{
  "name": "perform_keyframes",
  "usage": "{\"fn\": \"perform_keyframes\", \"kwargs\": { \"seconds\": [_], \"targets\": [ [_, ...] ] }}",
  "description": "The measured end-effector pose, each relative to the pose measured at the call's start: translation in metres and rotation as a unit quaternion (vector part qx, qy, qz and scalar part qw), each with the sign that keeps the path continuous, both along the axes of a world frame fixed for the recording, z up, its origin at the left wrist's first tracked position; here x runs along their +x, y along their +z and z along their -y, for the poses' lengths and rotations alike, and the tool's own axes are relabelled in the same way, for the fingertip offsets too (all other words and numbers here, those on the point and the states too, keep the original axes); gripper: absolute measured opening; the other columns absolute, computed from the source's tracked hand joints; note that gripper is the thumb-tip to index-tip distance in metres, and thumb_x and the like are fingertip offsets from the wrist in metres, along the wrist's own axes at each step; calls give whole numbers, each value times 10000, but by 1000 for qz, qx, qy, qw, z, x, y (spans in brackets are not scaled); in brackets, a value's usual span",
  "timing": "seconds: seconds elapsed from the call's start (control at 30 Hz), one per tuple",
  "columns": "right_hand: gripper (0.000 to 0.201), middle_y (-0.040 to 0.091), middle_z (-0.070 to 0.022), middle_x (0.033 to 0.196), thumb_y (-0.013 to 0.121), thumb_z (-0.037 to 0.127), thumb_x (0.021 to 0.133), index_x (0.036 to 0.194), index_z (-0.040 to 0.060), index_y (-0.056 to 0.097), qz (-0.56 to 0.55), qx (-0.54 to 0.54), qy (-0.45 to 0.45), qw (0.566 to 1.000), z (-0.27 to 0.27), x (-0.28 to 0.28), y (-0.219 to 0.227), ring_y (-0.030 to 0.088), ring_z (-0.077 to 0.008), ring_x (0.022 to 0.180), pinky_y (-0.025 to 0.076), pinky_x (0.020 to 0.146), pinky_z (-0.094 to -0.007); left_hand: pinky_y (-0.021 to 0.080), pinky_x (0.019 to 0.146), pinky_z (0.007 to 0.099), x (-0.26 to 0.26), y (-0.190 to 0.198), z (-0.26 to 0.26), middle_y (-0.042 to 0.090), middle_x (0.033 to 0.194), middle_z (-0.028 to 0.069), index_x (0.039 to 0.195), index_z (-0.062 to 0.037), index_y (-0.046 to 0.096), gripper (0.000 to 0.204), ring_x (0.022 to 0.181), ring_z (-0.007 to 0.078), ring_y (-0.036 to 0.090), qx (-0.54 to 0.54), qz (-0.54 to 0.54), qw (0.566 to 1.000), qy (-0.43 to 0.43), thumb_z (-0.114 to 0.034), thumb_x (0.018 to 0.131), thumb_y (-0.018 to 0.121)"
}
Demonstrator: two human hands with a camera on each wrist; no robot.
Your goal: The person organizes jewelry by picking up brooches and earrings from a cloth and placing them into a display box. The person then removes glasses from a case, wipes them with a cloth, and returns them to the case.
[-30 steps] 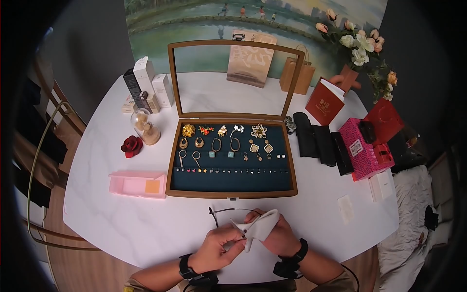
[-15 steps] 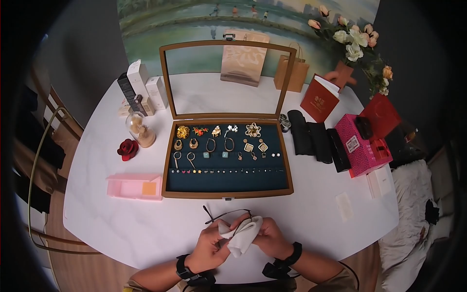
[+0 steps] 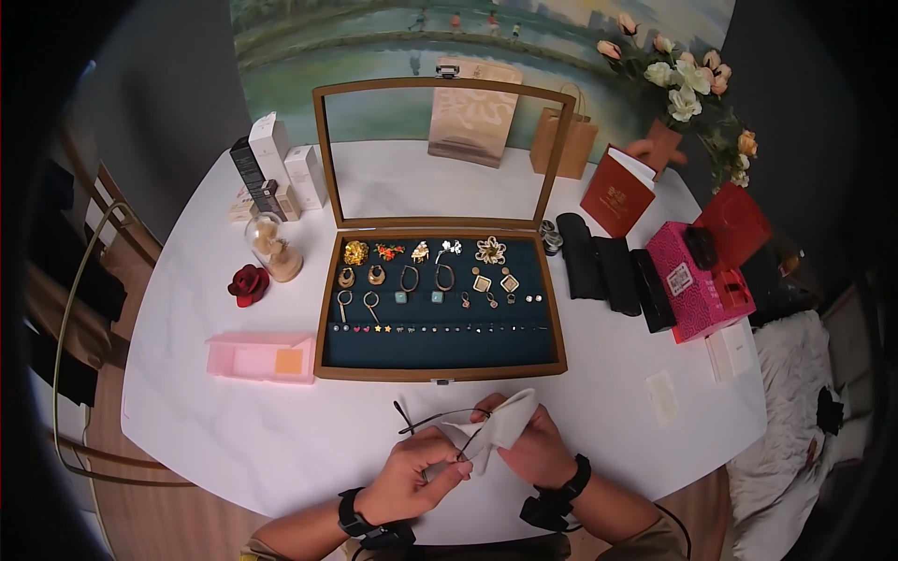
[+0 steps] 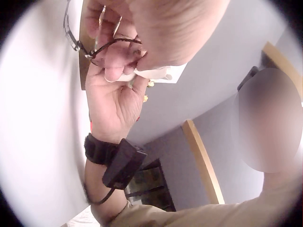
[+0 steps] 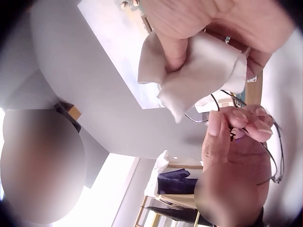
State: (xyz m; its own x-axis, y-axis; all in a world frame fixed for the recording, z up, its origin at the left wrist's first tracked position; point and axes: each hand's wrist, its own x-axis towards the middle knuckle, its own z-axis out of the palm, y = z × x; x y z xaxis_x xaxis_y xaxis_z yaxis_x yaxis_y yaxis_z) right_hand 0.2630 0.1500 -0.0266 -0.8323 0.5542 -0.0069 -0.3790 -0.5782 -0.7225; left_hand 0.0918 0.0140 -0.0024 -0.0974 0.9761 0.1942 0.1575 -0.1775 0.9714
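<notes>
Over the front of the table, my left hand pinches a thin dark-framed pair of glasses between thumb and fingers. My right hand grips a white cloth folded around part of the glasses. One slender temple sticks out beyond the fingers to the left. In the right wrist view the cloth hangs in a loose fold under the thumb, and the curved wire of the glasses runs past the left fingertips. The lenses are mostly hidden by cloth and fingers.
A wooden jewelry case, lid raised, holds rows of earrings and brooches just beyond my hands. An open pink case lies to its left, near a red rose. Black pouches and a pink box stand right.
The cloth shifted from the right side to the middle, bunched between both hands, then swung back right and up. The left hand keeps its pinch on the glasses. The view has shifted slightly.
</notes>
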Motion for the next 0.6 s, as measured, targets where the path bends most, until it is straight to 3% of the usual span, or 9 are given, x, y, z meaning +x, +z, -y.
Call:
{"fn": "perform_keyframes", "kwargs": {
  "seconds": [0.13, 0.23, 0.3, 0.4, 0.53, 0.6],
  "targets": [
    [356, 670, -79, 1196, 485, -128, 899, 1180, 4, 658, 6, 8, -5, 1000, 4, 0, 4, 655, -183, 1097, 521, 953, -364, 491, 742, 344, -1, 0, 1, 697, 816, 54, 885, -36, 734, 32, 805, 213, 601, -8, 6, 1000, 4, -24, 915, 734],
    [328, 672, -70, 1186, 529, -102, 921, 1205, 8, 650, 44, 17, 41, 998, 3, 2, 6, 647, -164, 1075, 525, 943, -355, 489, 716, 342, -2, -1, 1, 701, 820, 51, 936, -45, 741, 51, 797, 216, 601, 17, -30, 999, -4, -13, 897, 734],
    [276, 674, -62, 1177, 587, -58, 945, 1206, 6, 647, 67, 103, 87, 989, 5, 4, 4, 644, -148, 1065, 532, 925, -330, 524, 748, 324, -1, -2, 3, 684, 951, 98, 972, -53, 755, 110, 860, 225, 674, -21, 1, 1000, -14, 8, 909, 690],
    [251, 677, -61, 1176, 637, -13, 951, 1202, 3, 642, 91, 170, 64, 979, 9, 2, 8, 648, -142, 1060, 538, 905, -308, 534, 752, 324, -1, -8, 4, 677, 961, 105, 980, -56, 758, 128, 872, 228, 686, -27, -10, 999, -13, 12, 899, 685],
    [182, 685, -106, 1171, 608, 21, 958, 1116, -5, 694, 118, 170, 50, 977, 10, 0, 15, 652, -170, 1025, 539, 873, -324, 522, 740, 323, 0, -8, 2, 670, 929, 97, 976, -68, 761, 138, 846, 223, 675, -19, -10, 1000, -4, 13, 896, 683],
    [190, 690, -103, 1160, 612, 11, 954, 1120, 0, 703, 79, 159, 46, 983, 10, 1, 14, 660, -168, 1011, 539, 873, -320, 486, 701, 344, 1, -9, 1, 705, 830, 61, 1023, -50, 744, 139, 784, 213, 597, 36, -20, 999, 7, -20, 888, 726]
  ]
}}
